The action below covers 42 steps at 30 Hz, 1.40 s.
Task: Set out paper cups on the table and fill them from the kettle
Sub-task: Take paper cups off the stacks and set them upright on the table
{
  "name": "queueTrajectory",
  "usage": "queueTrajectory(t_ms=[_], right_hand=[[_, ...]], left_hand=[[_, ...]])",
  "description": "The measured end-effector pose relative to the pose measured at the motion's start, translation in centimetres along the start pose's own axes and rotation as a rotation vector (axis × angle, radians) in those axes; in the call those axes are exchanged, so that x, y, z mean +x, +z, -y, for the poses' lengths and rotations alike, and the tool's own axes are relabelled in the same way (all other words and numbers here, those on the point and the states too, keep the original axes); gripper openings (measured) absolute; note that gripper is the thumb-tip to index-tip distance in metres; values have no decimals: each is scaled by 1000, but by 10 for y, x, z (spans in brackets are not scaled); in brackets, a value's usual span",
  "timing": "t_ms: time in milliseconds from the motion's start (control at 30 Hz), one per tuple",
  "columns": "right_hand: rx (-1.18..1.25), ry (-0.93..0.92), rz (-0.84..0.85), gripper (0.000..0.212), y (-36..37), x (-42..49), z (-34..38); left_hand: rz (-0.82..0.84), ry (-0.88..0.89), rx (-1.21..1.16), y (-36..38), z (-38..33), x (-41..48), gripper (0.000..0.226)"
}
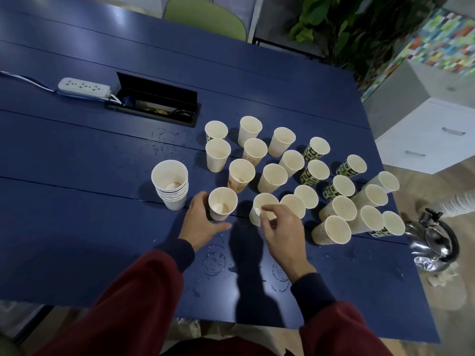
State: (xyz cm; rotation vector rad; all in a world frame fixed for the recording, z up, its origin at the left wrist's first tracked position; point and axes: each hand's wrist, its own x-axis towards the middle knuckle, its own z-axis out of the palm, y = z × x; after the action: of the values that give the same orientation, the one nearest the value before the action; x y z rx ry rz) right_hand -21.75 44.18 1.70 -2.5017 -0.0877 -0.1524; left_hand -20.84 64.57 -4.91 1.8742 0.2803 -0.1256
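Several paper cups (pixel 272 177) stand upright in loose rows on the blue table (pixel 77 227), some plain white, some with green print. A stack of nested cups (pixel 171 185) stands at the left of the group. My left hand (pixel 203 222) is curled round the side of a single white cup (pixel 222 202) near the front. My right hand (pixel 281 231) pinches the near rim of another white cup (pixel 264 204) with thumb and forefinger. A shiny metal kettle (pixel 434 240) sits at the table's right edge, apart from both hands.
A white power strip (pixel 83 87) and an open cable box (pixel 156 98) lie at the back left. Water rings mark the table (pixel 216 260) near the front edge. A green chair (pixel 205 16), a plant (pixel 354 29) and a white cabinet (pixel 426 140) stand beyond the table.
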Motion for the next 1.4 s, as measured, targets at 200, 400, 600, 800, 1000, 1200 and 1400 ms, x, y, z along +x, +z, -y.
queueTrajectory(t_ms=[200,400,600,800,1000,1200,1400], right_hand=[[109,-193,1,13,5,18,48],[70,-532,190,30,32,38,115],[-87,-550,329,28,64,57,144],[-70,-481,321,14,61,70,147],[100,-217,352,17,58,63,151],[98,-188,392,18,58,62,153],[160,-136,34,21,55,84,143]], left_hand=[[-194,-195,139,-19,29,-20,47],[-415,-273,272,-63,17,-9,67],[-368,-79,84,-87,-10,11,63],[-265,-113,-103,-97,-8,-9,66],[-124,-21,-104,-103,-5,-23,68],[-105,35,-23,-112,-10,-26,59],[-150,-66,58,-128,8,-23,78]])
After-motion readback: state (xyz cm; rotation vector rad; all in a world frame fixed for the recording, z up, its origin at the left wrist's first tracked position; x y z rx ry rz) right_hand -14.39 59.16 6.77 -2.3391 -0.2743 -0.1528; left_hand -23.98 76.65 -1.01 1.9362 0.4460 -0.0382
